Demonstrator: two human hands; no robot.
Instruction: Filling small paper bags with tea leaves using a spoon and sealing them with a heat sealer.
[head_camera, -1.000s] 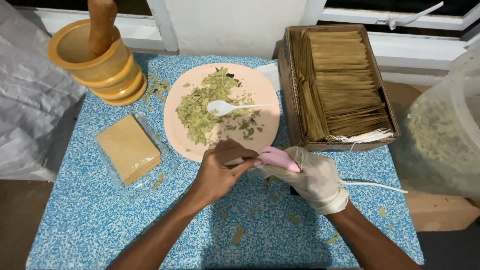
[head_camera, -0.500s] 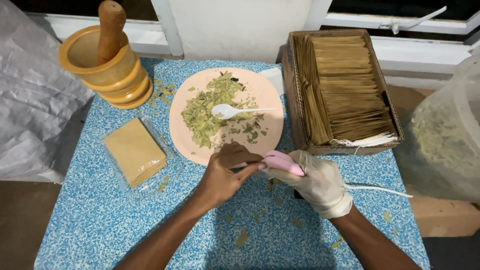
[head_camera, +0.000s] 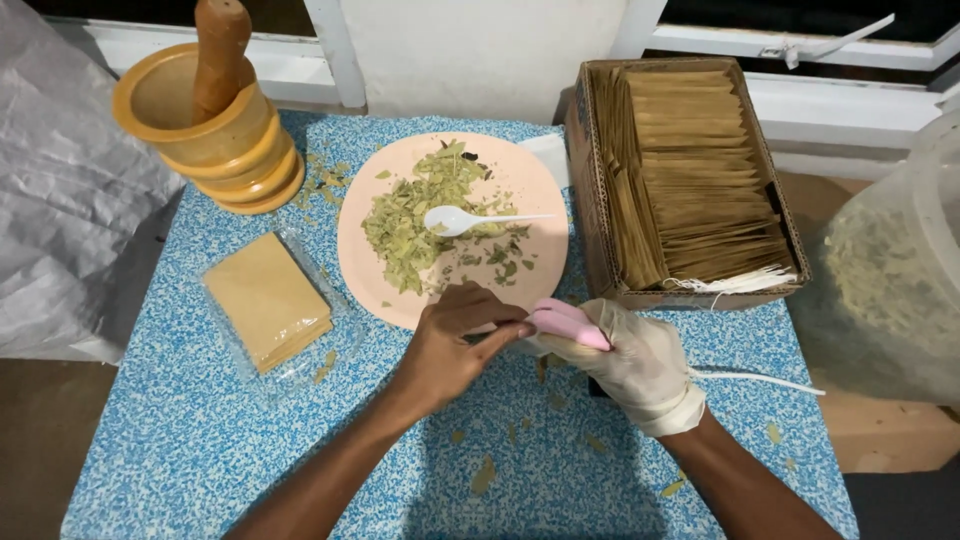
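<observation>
Hands unchanged across the last second: both stay at the near rim of the pink plate (head_camera: 520, 180). Left hand (head_camera: 450, 350) bare, fingers pinched on something small (probably a sachet, hidden). Gloved right hand (head_camera: 630, 360) clamps a pink corded tool (head_camera: 565, 325). Only the view shifted. Spoon (head_camera: 455, 220) lies untouched on the plate's leaves; the step continues.

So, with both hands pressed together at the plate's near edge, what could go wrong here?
1. The left hand sits against the rim of the pink plate; a nudge might scatter the dried leaves.
2. The white cord trails from the pink tool in the gloved right hand toward the table edge; it may snag.
3. The white spoon rests loosely on the leaves and could slide off.
</observation>
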